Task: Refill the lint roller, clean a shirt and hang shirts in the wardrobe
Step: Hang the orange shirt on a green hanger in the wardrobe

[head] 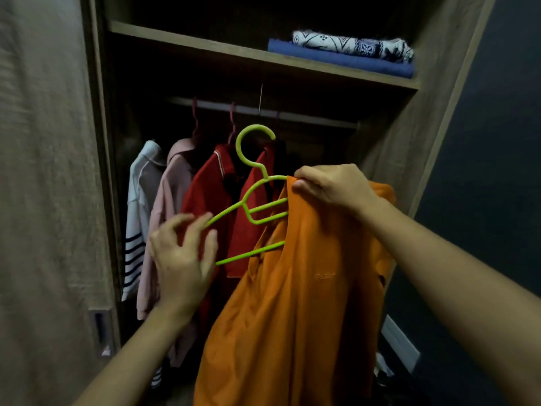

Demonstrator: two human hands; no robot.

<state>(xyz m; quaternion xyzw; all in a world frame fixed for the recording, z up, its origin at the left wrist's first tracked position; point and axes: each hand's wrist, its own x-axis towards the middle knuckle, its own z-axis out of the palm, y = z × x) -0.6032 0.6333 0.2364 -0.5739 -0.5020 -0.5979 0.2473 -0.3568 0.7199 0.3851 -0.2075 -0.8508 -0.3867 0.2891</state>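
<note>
The orange shirt [292,303] is seen nearest, draped down in front of the open wardrobe [389,142]. Its top edge is pinched by the right hand [330,186], fingers curled over the fabric just where the green hanger [227,213] disappears into it. The hanger's right half is covered by the shirt; its left arm is bare. At that bare end the left hand [181,259] is held with fingers spread and loosely curled. Whether the hanger is actually gripped cannot be told through the blur. The hook is held below the rail [307,118], not on it. Behind, a white striped shirt [140,200], a pink shirt [169,200] and two red shirts [205,194] are hung from the rail. Above, folded clothes [351,51] are stacked on the shelf [205,45].
</note>
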